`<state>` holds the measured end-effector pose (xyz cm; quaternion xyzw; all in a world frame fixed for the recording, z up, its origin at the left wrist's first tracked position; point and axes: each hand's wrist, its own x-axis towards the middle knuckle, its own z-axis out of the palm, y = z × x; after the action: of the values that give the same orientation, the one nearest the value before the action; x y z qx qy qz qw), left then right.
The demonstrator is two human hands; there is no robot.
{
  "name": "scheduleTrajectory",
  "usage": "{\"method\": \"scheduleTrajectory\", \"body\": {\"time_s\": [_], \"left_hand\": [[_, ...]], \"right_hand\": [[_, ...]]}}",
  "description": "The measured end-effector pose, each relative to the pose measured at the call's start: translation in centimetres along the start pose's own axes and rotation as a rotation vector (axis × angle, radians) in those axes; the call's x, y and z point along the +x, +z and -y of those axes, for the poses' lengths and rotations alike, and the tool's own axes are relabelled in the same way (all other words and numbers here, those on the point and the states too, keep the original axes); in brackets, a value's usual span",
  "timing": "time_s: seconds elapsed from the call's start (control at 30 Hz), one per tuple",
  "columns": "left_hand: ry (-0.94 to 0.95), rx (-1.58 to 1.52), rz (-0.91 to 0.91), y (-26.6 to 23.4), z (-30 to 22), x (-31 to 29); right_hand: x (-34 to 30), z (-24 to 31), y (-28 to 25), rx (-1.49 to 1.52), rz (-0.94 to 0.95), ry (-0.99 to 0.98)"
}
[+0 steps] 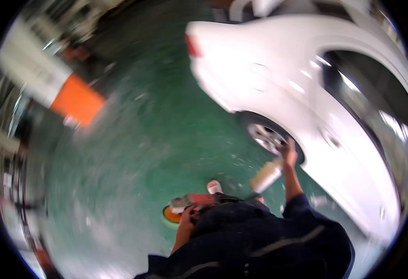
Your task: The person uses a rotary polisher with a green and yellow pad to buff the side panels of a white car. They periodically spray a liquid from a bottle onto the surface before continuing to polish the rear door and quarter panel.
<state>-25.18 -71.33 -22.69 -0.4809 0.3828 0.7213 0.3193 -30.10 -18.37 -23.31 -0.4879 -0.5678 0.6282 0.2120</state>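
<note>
Orange-padded polisher [181, 208] in left hand [188, 222]; right hand [289, 153] holds pale bottle [265, 176].

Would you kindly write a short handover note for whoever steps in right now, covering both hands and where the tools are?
Left hand: closed on the polisher, a red-bodied machine with an orange pad, held low in front of the body above the green floor.
Right hand: raised, gripping a cream bottle by its top, close to the rear wheel of the white car.
Done: both tools are in hand.
Left: the pad is not on the car yet; no polish shows on the panel, though the picture is blurred.
</note>
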Motion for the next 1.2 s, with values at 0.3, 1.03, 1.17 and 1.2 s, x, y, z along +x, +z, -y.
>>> {"method": "scheduleTrajectory", "body": {"time_s": [0.3,1.03,1.17,1.2], "left_hand": [[-0.064,0.278,0.075,0.0,-2.1,-1.5],[-0.037,0.991,-0.160,17.1,13.9,-17.5],[-0.120,1.069,-0.100,19.2,17.2,-10.6],[-0.154,1.072,-0.082,19.2,17.8,-8.2]], "right_hand": [[-8.1,-3.1,-9.6,0.217,-0.182,-0.025],[-7.3,-16.3,-29.1,0.190,-0.365,-0.125],[-2.2,-22.6,-31.0,0.200,-0.315,-0.083],[-0.7,-24.5,-31.2,0.231,-0.347,-0.131]]}}
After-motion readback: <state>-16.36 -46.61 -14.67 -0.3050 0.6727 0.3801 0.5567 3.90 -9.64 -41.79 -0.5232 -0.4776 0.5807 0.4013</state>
